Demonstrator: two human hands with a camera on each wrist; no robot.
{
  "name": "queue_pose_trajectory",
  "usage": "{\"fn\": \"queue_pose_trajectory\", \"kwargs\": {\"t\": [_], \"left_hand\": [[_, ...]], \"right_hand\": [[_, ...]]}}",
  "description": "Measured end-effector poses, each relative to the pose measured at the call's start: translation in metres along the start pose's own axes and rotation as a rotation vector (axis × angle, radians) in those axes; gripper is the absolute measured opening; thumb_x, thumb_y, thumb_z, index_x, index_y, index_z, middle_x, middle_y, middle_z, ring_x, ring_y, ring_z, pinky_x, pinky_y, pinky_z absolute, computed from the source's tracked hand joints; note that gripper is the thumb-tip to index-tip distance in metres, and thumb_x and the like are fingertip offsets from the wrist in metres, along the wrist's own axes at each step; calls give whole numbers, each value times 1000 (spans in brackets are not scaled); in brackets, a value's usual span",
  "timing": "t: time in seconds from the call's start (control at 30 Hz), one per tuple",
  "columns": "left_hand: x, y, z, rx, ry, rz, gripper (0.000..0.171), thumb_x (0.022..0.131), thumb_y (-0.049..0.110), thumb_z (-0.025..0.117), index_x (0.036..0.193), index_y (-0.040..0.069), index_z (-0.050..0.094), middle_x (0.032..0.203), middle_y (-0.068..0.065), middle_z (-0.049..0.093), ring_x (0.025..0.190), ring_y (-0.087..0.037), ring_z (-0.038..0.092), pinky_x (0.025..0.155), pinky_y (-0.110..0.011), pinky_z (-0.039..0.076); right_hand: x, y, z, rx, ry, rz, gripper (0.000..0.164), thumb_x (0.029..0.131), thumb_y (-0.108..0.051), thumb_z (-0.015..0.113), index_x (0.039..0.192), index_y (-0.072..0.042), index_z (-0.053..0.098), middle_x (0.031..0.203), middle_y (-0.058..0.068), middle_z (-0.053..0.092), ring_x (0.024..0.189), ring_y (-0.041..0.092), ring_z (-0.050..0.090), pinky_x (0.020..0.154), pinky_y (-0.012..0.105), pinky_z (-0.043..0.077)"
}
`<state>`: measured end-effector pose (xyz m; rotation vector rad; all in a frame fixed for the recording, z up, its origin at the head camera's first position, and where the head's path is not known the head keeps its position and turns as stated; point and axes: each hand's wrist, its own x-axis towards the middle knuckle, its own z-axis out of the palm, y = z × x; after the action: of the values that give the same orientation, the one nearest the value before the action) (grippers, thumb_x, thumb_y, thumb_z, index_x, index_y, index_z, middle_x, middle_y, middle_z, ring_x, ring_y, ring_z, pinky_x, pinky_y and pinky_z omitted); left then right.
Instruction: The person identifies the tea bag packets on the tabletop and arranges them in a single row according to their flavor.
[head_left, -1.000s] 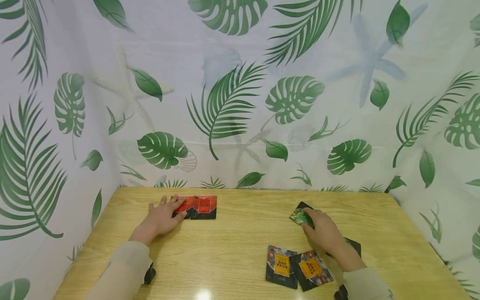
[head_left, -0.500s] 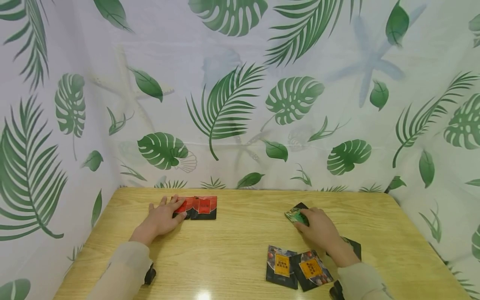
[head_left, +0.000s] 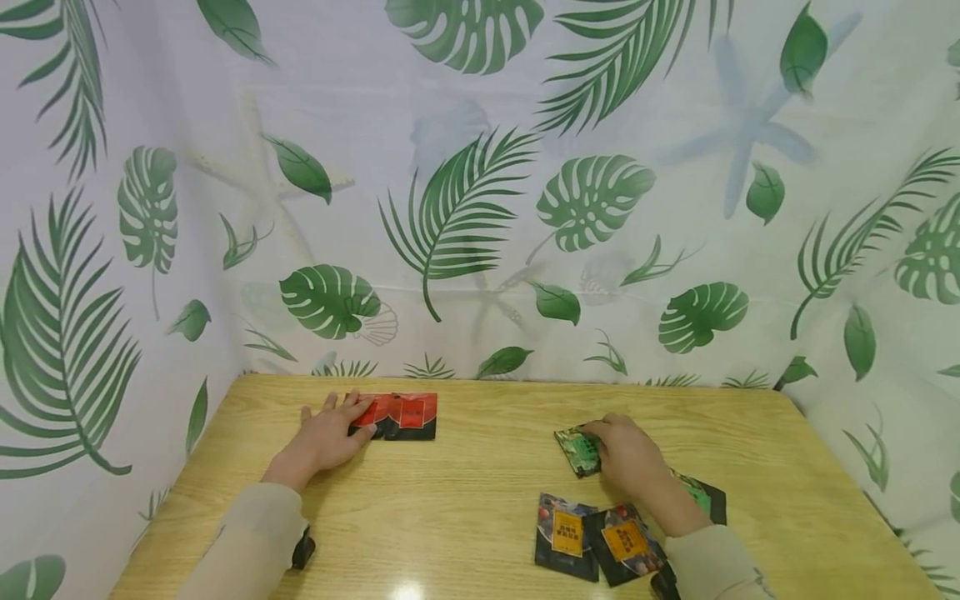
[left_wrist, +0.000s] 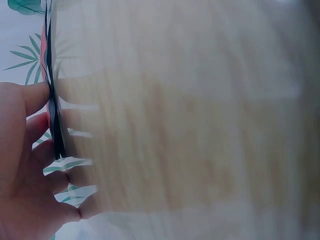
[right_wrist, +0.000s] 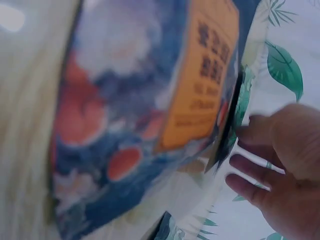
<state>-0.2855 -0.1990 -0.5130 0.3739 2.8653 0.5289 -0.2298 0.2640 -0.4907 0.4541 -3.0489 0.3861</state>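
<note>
At the back left, two red-and-black sachets (head_left: 414, 413) lie side by side. My left hand (head_left: 324, 435) rests with fingers spread over the left one, and in the left wrist view the thumb (left_wrist: 36, 97) touches the sachets' edge. At the right, my right hand (head_left: 632, 460) pinches the right edge of a green sachet (head_left: 579, 451), which lies turned at an angle. The right wrist view shows thumb and fingertips at the green sachet's edge, the other fingers loose.
In front of the right hand lie two dark sachets with orange labels (head_left: 566, 533) (head_left: 625, 542), overlapping. A second green-and-black sachet (head_left: 701, 497) is partly hidden under the right forearm. Leaf-printed cloth (head_left: 480, 250) borders the wooden table (head_left: 450, 500) at back and sides.
The right hand has moved left and slightly toward the person, and the green sachet has moved and turned with it. More of the second green sachet shows. The left hand stays in place.
</note>
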Motion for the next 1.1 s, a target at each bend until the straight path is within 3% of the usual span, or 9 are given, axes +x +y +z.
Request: {"fn": "queue_pose_trajectory", "kwargs": {"t": [0.17, 0.33, 0.43, 0.5, 0.6, 0.67, 0.83, 0.93, 1.1], "left_hand": [[1, -1, -1, -1, 1, 4, 64, 109, 41, 51, 165, 13, 38, 172, -24, 25, 158, -58, 13, 115, -87, 7], [1, -1, 0, 9, 9, 4, 63, 109, 41, 51, 165, 13, 38, 172, -24, 27, 158, -58, 16, 115, -87, 9], [0, -1, 0, 9, 8, 2, 63, 109, 41, 52, 164, 13, 39, 172, -24, 28, 157, -58, 17, 115, -87, 9], [0, -1, 0, 7, 6, 3, 63, 109, 40, 52, 164, 13, 39, 172, -24, 27, 158, -58, 17, 115, -87, 9], [0, 0, 1, 6, 7, 5, 63, 109, 40, 52, 164, 13, 39, 172, -24, 28, 157, -58, 17, 115, -87, 9], [0, 0, 2, 6, 7, 5, 63, 109, 40, 52, 164, 13, 39, 172, -24, 28, 157, -58, 17, 115, -87, 10], [1, 0, 5, 4, 4, 8, 63, 109, 40, 52, 164, 13, 39, 172, -23, 27, 158, -58, 16, 115, -87, 9], [0, 1, 3, -3, 5, 7, 63, 109, 40, 52, 164, 13, 39, 172, -23, 27, 157, -58, 16, 115, -87, 8], [0, 0, 0, -3, 12, 7, 63, 109, 40, 52, 164, 13, 40, 172, -24, 28, 157, -58, 16, 115, -87, 9]], "right_hand": [[1, 2, -2, 20, -38, -101, 42, 97, 9, 62, 137, -2, 68, 128, 21, 67, 116, 42, 65, 95, 55, 58], [6, -2, -1, -3, -67, -18, 40, 101, -18, 72, 135, 1, 69, 118, 18, 69, 106, 36, 68, 90, 52, 59], [11, -6, 1, -57, -58, 18, 39, 100, -28, 74, 125, 1, 74, 110, 14, 73, 96, 30, 71, 84, 48, 61], [14, -9, 2, -78, -48, 31, 32, 99, -33, 75, 107, -2, 76, 96, 10, 72, 81, 24, 68, 71, 42, 59], [18, -14, 2, -86, -38, 56, 33, 98, -37, 76, 83, -8, 69, 74, 4, 60, 61, 17, 54, 54, 32, 43], [21, -18, 3, -73, -38, 63, 34, 99, -39, 74, 84, -8, 68, 69, 2, 54, 57, 15, 48, 52, 29, 35], [21, -19, 5, -33, 4, 25, 26, 103, -18, 69, 123, -1, 73, 95, 10, 73, 75, 22, 67, 57, 33, 51], [20, -13, 4, -1, -2, -59, 30, 101, -1, 66, 131, -1, 70, 119, 19, 72, 99, 36, 72, 76, 43, 61], [22, -7, 3, 17, -103, -158, 42, 103, -10, 67, 144, -1, 63, 150, 27, 58, 133, 53, 57, 108, 65, 48]]}}
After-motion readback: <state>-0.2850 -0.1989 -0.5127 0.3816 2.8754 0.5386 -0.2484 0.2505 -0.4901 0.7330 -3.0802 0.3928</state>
